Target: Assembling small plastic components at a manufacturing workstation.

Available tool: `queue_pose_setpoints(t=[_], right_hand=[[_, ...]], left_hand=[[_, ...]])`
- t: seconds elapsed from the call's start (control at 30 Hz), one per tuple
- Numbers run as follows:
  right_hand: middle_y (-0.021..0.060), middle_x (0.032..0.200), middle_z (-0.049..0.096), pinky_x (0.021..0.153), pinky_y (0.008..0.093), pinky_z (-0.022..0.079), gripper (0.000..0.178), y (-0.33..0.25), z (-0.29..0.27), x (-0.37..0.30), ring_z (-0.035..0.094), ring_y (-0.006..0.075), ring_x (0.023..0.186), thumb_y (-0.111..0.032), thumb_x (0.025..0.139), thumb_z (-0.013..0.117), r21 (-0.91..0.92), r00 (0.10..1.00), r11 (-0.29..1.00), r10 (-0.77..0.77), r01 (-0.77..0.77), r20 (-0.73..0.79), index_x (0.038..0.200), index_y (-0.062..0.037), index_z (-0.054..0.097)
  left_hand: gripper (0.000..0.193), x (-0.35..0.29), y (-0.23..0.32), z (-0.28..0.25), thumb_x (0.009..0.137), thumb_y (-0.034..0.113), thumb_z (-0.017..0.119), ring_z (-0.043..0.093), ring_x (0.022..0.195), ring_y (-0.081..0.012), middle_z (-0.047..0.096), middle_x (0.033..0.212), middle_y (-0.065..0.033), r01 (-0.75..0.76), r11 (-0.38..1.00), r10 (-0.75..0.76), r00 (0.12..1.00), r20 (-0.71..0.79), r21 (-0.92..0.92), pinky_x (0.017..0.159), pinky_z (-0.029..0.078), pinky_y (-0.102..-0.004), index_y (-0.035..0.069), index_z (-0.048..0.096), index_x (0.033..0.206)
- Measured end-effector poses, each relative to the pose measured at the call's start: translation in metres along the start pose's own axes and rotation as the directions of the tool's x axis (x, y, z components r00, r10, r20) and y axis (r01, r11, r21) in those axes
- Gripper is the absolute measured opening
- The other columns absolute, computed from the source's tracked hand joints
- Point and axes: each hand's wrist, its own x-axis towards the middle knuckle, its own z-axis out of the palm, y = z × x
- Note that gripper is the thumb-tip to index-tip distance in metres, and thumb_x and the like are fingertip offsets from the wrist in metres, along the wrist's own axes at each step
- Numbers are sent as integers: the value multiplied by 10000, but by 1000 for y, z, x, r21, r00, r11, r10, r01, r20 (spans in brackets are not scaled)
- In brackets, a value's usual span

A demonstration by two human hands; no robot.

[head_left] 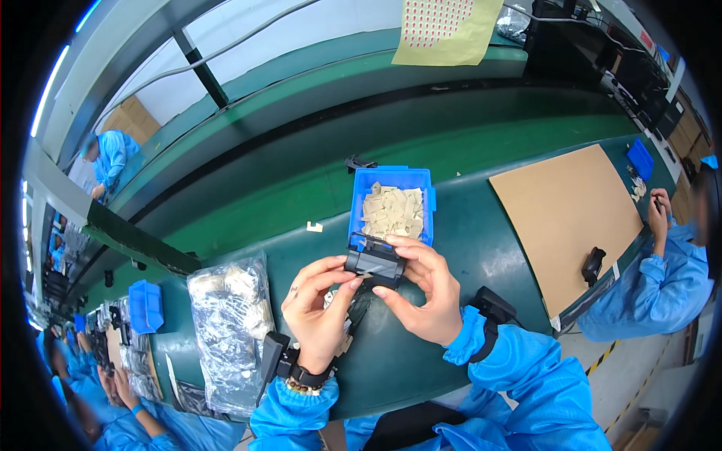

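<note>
Between my two hands is a small black plastic housing (376, 264), held above the green table. My left hand (320, 308) pinches its left end with thumb and fingers. On the other end, the fingers and thumb of my right hand (427, 292) grip the housing's right side. Just beyond it stands a blue bin (432, 201) full of small beige flat pieces (392, 210). Some pale pieces lie on the table under my hands, partly hidden by them. One cream notched piece (314, 226) lies left of the bin.
A clear plastic bag of parts (232, 331) lies left of my arms. To the right is a brown cardboard sheet (568, 218) with a black part (593, 264) on it. Co-workers in blue sit at both sides. A dark part (361, 162) lies behind the bin.
</note>
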Motion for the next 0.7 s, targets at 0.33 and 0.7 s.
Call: queue_pose_setpoints(t=[0.33,0.7], right_hand=[[209,1395,419,1003,381,501,489,4,-20,19,536,299,1234,95,828,676,-4,965,997,-81,82,-250,1231,9,412],[200,1395,414,1007,379,499,482,3,-22,18,516,289,1257,91,825,681,102,970,992,-48,75,-240,1207,-9,404]], left_hand=[[98,36,21,4,841,-105,650,650,890,-146,664,1009,-122,-33,980,6,990,138,197,761,534,-249,-40,647,915],[329,58,11,33,800,-44,707,496,1286,-284,468,1370,-133,54,973,28,937,348,-223,1074,428,-422,7,612,1110]])
